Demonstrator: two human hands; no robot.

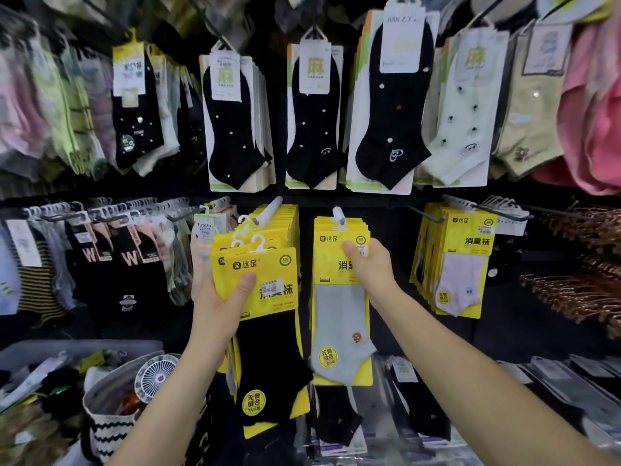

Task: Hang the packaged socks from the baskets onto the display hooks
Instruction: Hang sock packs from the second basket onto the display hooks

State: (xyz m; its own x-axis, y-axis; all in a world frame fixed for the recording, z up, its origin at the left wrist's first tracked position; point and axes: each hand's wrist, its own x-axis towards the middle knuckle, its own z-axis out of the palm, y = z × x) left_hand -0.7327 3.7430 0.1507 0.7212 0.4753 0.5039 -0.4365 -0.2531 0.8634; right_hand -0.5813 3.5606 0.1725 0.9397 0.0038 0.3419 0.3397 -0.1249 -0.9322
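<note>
The left hand (223,294) grips a stack of yellow packs of black socks (268,348), thumb across the front and fingers curled behind, just below the left white hook (268,208). To the right, the right hand (368,264) pinches the upper corner of a yellow pack with a grey sock (339,327), which hangs from the next hook (337,215). A zigzag-patterned basket (107,428) holding a small fan (156,376) sits near, at lower left.
</note>
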